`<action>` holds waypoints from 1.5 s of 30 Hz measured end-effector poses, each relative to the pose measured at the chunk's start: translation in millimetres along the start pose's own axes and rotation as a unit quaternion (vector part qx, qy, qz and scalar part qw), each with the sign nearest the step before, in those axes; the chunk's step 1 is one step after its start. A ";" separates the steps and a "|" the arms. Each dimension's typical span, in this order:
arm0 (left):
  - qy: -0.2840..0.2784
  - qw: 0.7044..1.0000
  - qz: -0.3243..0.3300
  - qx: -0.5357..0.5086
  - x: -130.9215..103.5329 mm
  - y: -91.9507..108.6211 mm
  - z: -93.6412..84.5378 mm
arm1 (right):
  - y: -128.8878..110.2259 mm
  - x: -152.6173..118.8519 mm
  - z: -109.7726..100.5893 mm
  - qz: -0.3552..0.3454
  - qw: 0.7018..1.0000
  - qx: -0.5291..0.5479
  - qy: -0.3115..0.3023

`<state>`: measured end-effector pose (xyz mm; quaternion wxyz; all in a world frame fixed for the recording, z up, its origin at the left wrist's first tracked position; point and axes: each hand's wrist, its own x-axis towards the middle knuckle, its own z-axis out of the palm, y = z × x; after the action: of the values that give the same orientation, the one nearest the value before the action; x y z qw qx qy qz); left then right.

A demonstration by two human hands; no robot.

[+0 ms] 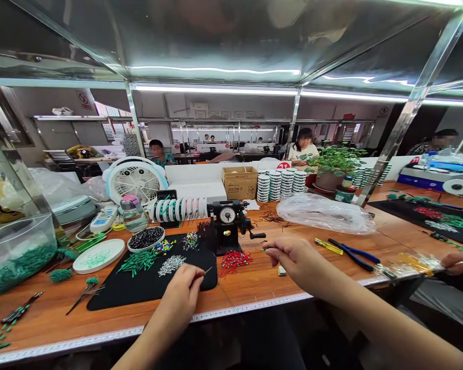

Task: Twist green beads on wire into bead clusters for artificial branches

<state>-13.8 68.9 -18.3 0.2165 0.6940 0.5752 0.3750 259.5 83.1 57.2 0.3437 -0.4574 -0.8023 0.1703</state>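
My left hand (186, 285) is closed over the front of the black mat (116, 293), pinching a thin pointed piece (208, 270). My right hand (291, 254) is closed at the right of the winding machine (227, 221), its fingertips on a small dark piece with a green tip (263, 250). Red pieces (235, 261) lie in a pile between my hands. On the mat are silver pieces (172, 265), green pieces (138, 261) and colored beads (164, 247). A small white block (281, 271) rests just below my right hand.
Yellow-handled tool (328, 246) and blue pliers (351, 254) lie at right, near a clear plastic bag (326, 213). A fan (136, 182), bottle (133, 213), white plate (99, 256) and bowl of black beads (146, 239) stand left. Another person's hand (461, 263) is at the right edge.
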 end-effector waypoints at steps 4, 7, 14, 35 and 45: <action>0.063 0.994 0.037 0.087 31.1 -13.3 6.6 | -5.6 0.1 -8.1 0.033 0.998 -0.008 -0.047; 0.065 0.993 0.041 0.087 39.0 -12.2 8.3 | -7.7 -3.4 -1.6 0.041 0.996 0.023 -0.082; -0.080 0.991 0.055 -0.094 3.1 62.3 -5.3 | -23.2 -5.7 27.2 0.042 0.977 0.119 -0.169; -0.322 0.913 -0.115 -0.224 -26.8 75.4 -20.0 | -40.7 -16.7 58.2 0.050 0.972 0.213 -0.088; -0.345 0.897 -0.117 -0.249 -28.8 67.9 -20.4 | -36.3 -17.9 58.0 0.070 0.969 0.226 -0.066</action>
<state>12.0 22.0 36.3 0.6093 0.6311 0.4291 0.2153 202.2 51.3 30.6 0.3720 -0.4105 -0.7301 0.4001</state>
